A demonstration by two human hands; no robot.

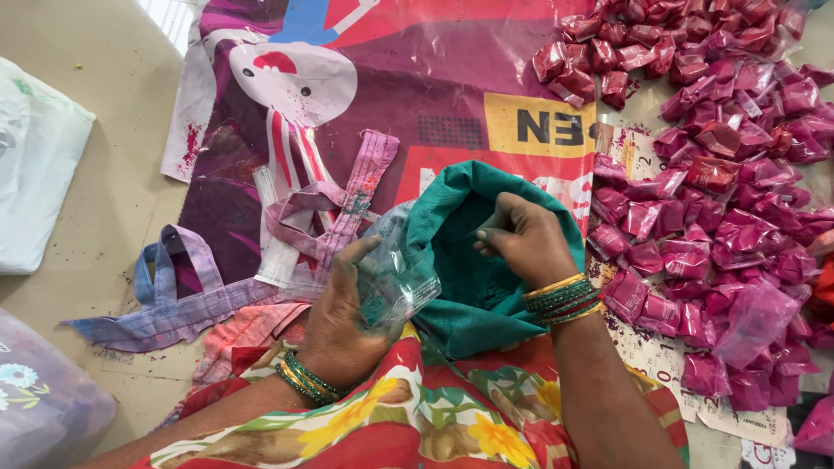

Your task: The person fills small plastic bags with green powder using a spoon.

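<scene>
Your left hand [340, 321] is closed around a small clear plastic pouch [401, 276], gripping it from the left side with the thumb over its near edge; green powder dusts the fingers and smears the inside of the pouch. Just to the right of it, touching the pouch, sits an open teal bag of green powder [473, 260], its mouth folded back and facing up at you. Your right hand [528, 239] reaches down into that mouth with the fingers pinched together on the powder; whether any powder is actually held between them you cannot tell from this angle. Both wrists carry stacked green and gold bangles [560, 300].

The bag rests at the near centre, partly on your lap, which is covered by a red cloth with yellow and green flowers [434, 417]. Beyond the bag, far and centre, a large printed plastic sheet in purple, red and yellow [417, 78] lies spread on the floor [104, 174]. On its left part lie strips of stained pink and purple fabric [200, 287], looping out to the near left. To the right, from far to near, a big heap of small sealed packets filled with pink and magenta powder [721, 191] lies piled on printed paper sheets. At the far left edge lies a white plastic bag [35, 165], well apart from your hands
</scene>
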